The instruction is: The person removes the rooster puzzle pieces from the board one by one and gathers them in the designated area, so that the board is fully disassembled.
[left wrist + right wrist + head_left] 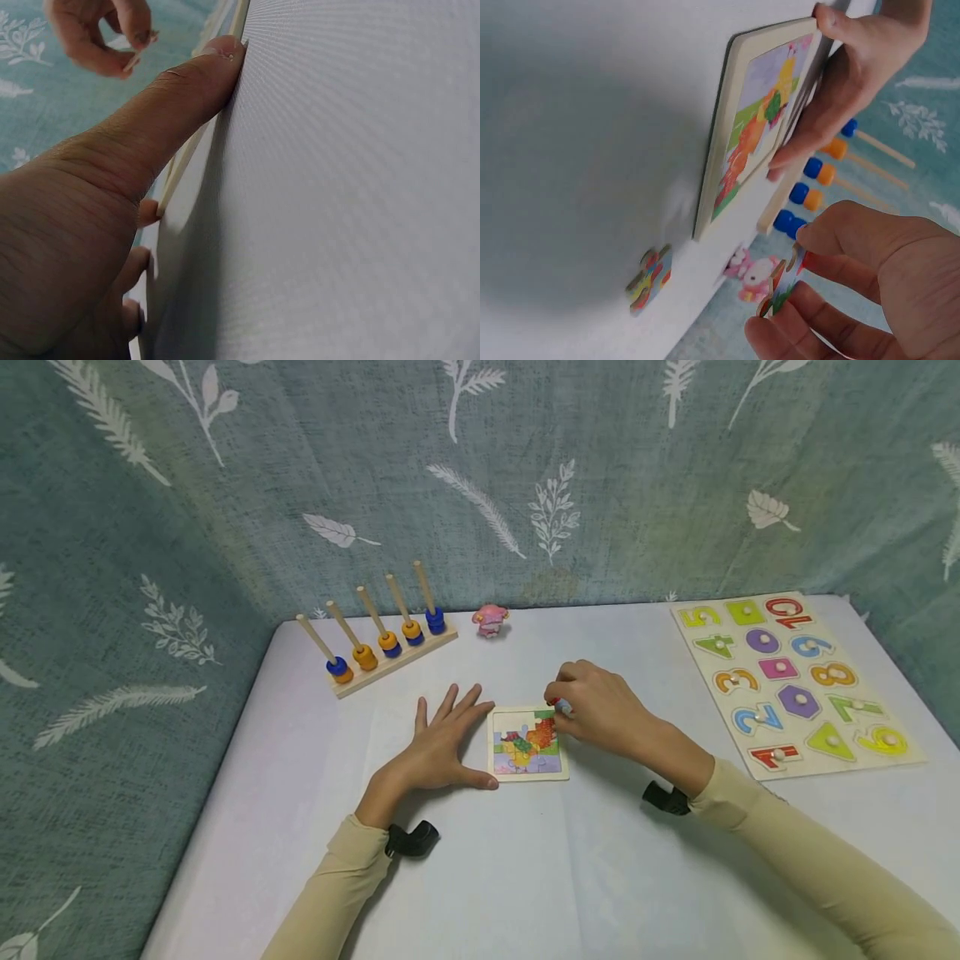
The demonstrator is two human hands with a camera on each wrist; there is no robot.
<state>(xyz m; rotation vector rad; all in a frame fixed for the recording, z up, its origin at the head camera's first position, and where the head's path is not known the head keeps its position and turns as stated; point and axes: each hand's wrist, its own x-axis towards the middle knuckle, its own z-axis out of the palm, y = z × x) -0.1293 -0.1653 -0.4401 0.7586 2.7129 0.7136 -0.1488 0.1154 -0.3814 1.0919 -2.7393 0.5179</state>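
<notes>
A small square jigsaw puzzle tray [528, 778] lies on the white table, partly filled with a colourful picture; its upper left part shows bare. My left hand [438, 747] is spread beside it, thumb and index finger touching its left edge. My right hand [600, 706] is over the tray's upper right corner, pinching a jigsaw piece [786, 277] between thumb and fingers. In the right wrist view that piece is tilted and clear of the tray. Another jigsaw piece [649, 279] lies loose on the table near the tray, hidden behind my right hand in the head view.
Behind my left hand stands a wooden bead stacker [397, 662] with upright pegs and blue and orange beads. A pink figurine [491, 620] is to its right. A board of numbers and shapes [798, 685] lies at the right. Patterned green cloth [480, 485] rises behind the table.
</notes>
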